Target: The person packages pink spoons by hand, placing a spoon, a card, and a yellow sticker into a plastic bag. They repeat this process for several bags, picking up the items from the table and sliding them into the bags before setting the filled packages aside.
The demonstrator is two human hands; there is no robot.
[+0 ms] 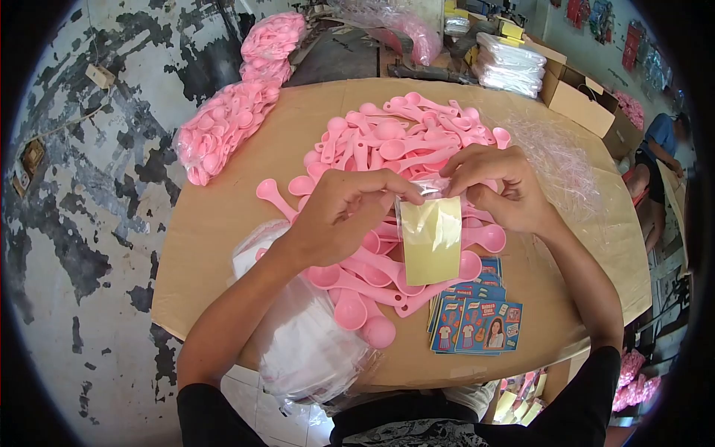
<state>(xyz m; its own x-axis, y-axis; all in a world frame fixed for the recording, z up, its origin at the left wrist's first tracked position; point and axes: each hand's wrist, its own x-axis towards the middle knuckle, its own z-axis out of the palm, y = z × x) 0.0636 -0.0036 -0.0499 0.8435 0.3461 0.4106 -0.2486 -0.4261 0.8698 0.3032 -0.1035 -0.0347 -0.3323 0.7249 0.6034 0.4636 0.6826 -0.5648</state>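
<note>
Between my two hands hangs a small clear plastic bag (432,242) with a pale yellow card in it, its flat side towards me. My left hand (346,216) pinches the bag's upper left corner. At the upper right corner the fingertips of my right hand (506,186) are closed on the same bag. Behind and below it spreads a heap of pink plastic measuring spoons (391,130). A stack of blue printed cards (488,325) lies under my right forearm. Beneath my left forearm is a pile of clear plastic bags (298,343).
The tabletop is covered with brown cardboard (197,261). Bagged pink spoons (231,123) stand at the left edge, and thin clear plastic strips (558,160) lie at the right. Beyond are a cardboard box (577,97) and stacked plastic packs (510,65). Another person (659,153) sits far right.
</note>
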